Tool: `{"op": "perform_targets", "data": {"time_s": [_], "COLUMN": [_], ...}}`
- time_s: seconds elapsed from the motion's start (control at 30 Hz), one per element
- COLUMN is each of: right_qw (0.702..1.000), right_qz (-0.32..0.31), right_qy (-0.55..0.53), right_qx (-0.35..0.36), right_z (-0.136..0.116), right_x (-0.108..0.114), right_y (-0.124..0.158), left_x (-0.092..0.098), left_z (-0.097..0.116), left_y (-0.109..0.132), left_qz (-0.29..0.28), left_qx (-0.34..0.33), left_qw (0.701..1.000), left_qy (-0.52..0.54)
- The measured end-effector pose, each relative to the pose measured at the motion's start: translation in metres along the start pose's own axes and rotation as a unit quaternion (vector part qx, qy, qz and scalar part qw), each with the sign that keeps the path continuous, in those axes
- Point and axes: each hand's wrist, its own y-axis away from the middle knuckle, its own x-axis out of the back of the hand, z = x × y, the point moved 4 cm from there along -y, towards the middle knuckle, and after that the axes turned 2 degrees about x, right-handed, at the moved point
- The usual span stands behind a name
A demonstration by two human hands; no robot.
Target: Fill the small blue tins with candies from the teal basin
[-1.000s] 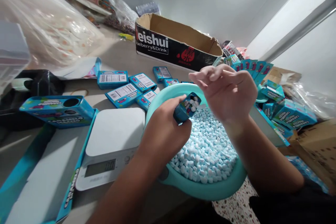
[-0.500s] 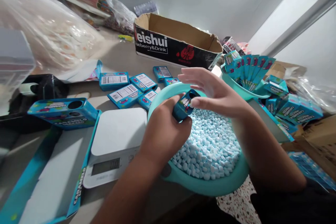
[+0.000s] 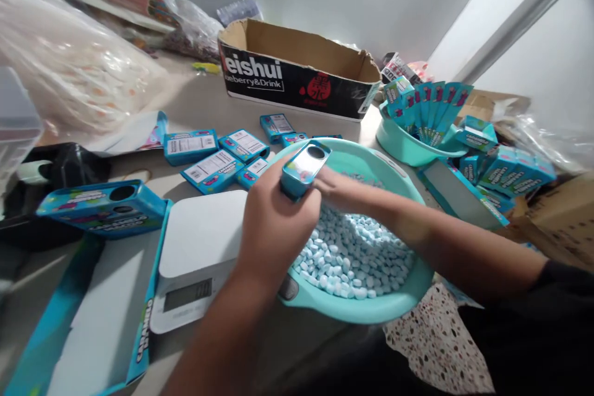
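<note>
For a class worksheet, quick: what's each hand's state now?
Left hand: closed around a blue box.
Right hand: partly hidden; open or closed cannot be told.

An open cardboard box (image 3: 297,80) stands on the far counter (image 3: 192,94). Far left, a clear plastic bag (image 3: 93,77) holds pale pieces. Speckled flooring (image 3: 440,337) shows near right.

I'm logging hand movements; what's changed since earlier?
The right hand, earlier raised above the round turquoise plastic bowl, has dropped behind the oblong blue box, fingertips hidden. The box's hole, earlier showing white pellets, now looks dark. The left hand still grips the box; the flat white scale stays put.
</note>
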Motion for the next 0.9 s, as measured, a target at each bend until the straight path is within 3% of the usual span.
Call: {"op": "perform_targets", "data": {"time_s": [0.07, 0.17, 0.3, 0.43, 0.53, 0.63, 0.9], "right_qw": [0.997, 0.99, 0.98, 0.975, 0.978, 0.978, 0.972], "right_qz": [-0.073, -0.131, -0.154, -0.173, -0.165, -0.141, -0.054], "right_qy": [0.027, 0.044, 0.05, 0.069, 0.068, 0.03, -0.166], "right_qx": [0.025, -0.017, -0.114, -0.123, -0.112, -0.15, -0.156], "right_z": [-0.006, -0.013, -0.024, -0.038, -0.044, -0.039, -0.02], "right_x": [-0.015, -0.013, 0.0, -0.001, -0.005, -0.007, -0.01], "right_y": [0.01, 0.031, 0.064, 0.084, 0.083, 0.077, 0.061], "left_x": [-0.001, -0.002, -0.001, -0.001, -0.001, -0.001, -0.001], "left_z": [-0.002, -0.003, -0.006, -0.007, -0.006, -0.006, -0.005], "left_y": [-0.001, -0.002, -0.002, -0.003, -0.004, -0.004, -0.003], "left_qz": [-0.007, -0.007, 0.009, 0.018, 0.017, 0.011, -0.006], "left_qx": [0.017, 0.02, 0.01, -0.001, 0.003, 0.013, 0.018], "left_qw": [1.0, 1.0, 1.0, 1.0, 1.0, 1.0, 1.0], "left_qy": [-0.007, -0.01, -0.001, -0.003, -0.011, -0.01, 0.022]}}
